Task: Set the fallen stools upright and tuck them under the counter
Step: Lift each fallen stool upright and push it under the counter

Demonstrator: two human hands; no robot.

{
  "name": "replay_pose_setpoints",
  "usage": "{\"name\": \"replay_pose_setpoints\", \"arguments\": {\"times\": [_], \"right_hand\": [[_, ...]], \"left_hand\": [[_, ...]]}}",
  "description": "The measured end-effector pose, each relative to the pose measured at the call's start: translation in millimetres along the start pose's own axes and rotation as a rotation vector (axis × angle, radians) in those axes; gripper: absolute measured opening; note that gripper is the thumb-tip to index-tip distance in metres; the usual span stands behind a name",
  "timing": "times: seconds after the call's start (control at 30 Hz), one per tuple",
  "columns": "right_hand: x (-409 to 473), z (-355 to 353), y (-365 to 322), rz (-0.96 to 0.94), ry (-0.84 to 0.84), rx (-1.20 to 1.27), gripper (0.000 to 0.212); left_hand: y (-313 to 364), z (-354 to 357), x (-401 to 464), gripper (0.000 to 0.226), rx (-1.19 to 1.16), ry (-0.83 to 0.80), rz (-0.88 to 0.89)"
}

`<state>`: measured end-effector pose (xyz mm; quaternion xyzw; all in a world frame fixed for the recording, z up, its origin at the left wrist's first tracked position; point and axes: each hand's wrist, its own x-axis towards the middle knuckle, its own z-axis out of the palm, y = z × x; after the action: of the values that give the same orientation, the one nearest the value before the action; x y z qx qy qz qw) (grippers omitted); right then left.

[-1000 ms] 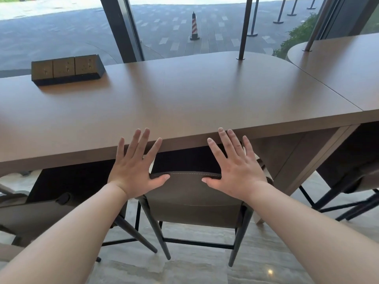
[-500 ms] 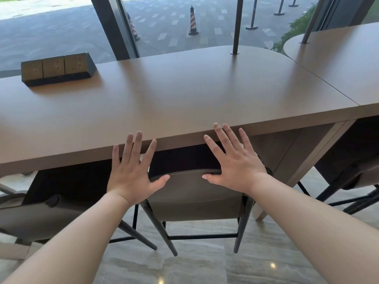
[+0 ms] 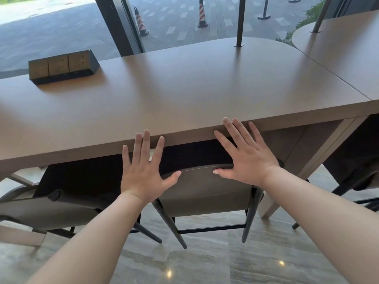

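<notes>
Left hand [image 3: 143, 171]: fingers straight and spread wide apart, clamped on nothing. The thumb tip lies against the top edge of the stool [image 3: 205, 193] backrest; whether the palm also bears on it cannot be told. Right hand [image 3: 248, 158]: the same flat, splayed grip, thumb tip on that same edge, fingertips reaching up across the front edge of the tabletop [image 3: 184, 95].

The stool stands upright, its seat hidden beneath the tabletop, only the backrest and legs showing at the near edge. The backrest is a curved panel in smooth grey-brown upholstery with a pale stitched seam along the top. The legs are slim, dark, tapered rods joined by a straight crossbar.

The tabletop is a matte brown slab, rounded at its far right corner. A dark wedge-shaped socket block [image 3: 61, 66] with three square faces sits on it, far left of the stool. A thin dark post [image 3: 239, 21] rises from the tabletop beyond the stool. A second stool [image 3: 47, 210] of similar covering lies left of the first, also under the tabletop. The floor [image 3: 205, 263] is glossy veined stone.
</notes>
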<state>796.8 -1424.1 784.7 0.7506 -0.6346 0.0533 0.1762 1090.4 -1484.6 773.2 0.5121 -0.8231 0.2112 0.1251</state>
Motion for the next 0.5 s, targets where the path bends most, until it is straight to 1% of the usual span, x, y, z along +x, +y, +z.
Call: {"name": "replay_pose_setpoints", "arguments": {"times": [0.5], "right_hand": [[-9.0,5.0,0.0,0.007,0.012,0.002,0.1]], "left_hand": [[4.2,2.5,-5.8,0.097,-0.021,0.023,0.037]]}}
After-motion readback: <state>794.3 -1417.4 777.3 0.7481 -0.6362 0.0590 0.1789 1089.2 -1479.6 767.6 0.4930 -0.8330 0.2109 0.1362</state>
